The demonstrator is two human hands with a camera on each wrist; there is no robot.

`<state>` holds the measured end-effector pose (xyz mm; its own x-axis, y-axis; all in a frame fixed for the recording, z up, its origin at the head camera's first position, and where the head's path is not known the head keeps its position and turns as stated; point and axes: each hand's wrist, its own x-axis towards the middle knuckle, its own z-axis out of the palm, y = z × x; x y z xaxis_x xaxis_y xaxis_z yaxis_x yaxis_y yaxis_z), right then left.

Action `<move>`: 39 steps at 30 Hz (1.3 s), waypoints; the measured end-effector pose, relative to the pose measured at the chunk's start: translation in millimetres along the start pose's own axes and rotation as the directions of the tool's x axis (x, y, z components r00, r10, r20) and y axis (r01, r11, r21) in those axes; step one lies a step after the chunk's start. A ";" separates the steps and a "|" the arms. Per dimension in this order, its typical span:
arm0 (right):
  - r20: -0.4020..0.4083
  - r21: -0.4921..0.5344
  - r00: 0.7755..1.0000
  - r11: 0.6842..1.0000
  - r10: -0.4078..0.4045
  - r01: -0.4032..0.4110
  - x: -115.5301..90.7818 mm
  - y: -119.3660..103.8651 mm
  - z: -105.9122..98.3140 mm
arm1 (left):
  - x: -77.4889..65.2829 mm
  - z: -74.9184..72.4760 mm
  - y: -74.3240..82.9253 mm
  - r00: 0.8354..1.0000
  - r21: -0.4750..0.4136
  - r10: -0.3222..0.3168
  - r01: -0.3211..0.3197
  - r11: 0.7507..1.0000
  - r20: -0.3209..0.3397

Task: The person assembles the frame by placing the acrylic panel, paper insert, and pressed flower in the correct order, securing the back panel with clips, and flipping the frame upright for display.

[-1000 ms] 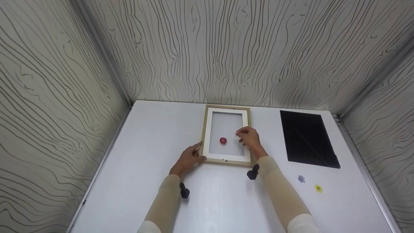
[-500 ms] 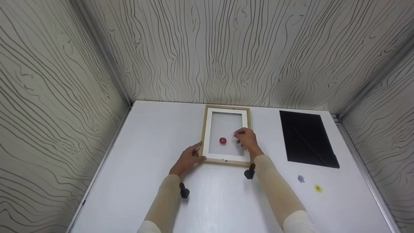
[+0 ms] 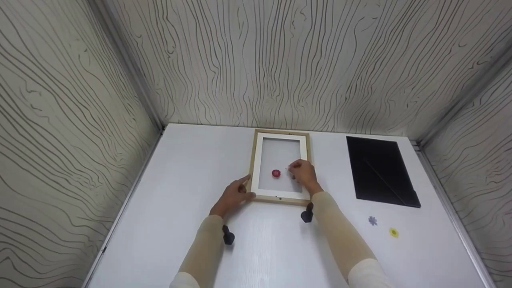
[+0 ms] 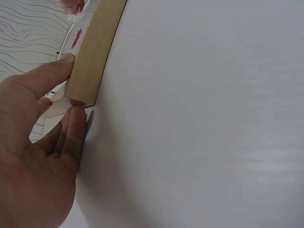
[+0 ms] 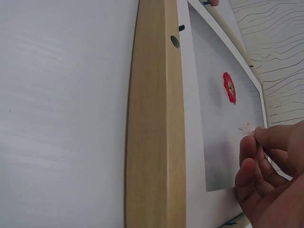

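A light wooden picture frame (image 3: 253, 160) with a white inner mat lies at the back middle of the table. My left hand (image 3: 233, 196) holds its near left corner, the thumb and fingers against two sides, as the left wrist view also shows. My right hand (image 3: 303, 173) reaches over the frame's right side. Its thumb and fingertips pinch a small pale pink dried flower (image 5: 247, 129), best seen in the right wrist view. Within the frame opening, to the left of that flower, is a flat red flower (image 3: 276, 173). The petals held at the fingertips are partly hidden.
On the right of the white table (image 3: 192, 160) lies a black backing board (image 3: 380, 172) with a diagonal stand strip. Nearer me sit a bluish-grey flower (image 3: 373, 221) and a yellow flower (image 3: 394, 232). Patterned walls (image 3: 256, 64) stand at the back and sides.
My right hand has moved a little left and nearer over the frame opening with the pink flower, closer to the red one. The left hand stays at the frame's corner.
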<state>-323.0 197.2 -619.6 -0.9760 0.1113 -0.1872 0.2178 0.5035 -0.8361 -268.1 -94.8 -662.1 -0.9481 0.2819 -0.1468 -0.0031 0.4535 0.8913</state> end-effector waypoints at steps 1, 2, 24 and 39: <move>-0.001 0.002 1.000 1.000 -0.001 0.001 1.1 1.0 0.6 | 0.3 0.1 -0.3 1.000 -0.006 -0.002 0.002 1.000 0.002; -0.001 0.002 1.000 1.000 0.000 0.000 2.0 1.9 1.1 | 0.5 0.2 -0.8 1.000 -0.012 -0.006 0.006 1.000 0.005; -0.004 -0.027 1.000 1.000 -0.010 0.010 -0.3 5.6 -5.3 | 2.5 2.9 -0.1 0.999 0.003 -0.051 0.051 0.999 -0.009; -0.037 -0.017 0.997 0.998 -0.064 0.063 -7.5 0.2 -21.3 | -1.5 0.6 -1.9 1.000 -0.027 0.005 -0.005 1.000 0.002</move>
<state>-315.7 214.7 -607.4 -0.9873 0.1104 -0.1145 0.1557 0.5240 -0.8374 -266.5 -95.6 -663.8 -0.9477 0.2856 -0.1428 -0.0067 0.4294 0.9031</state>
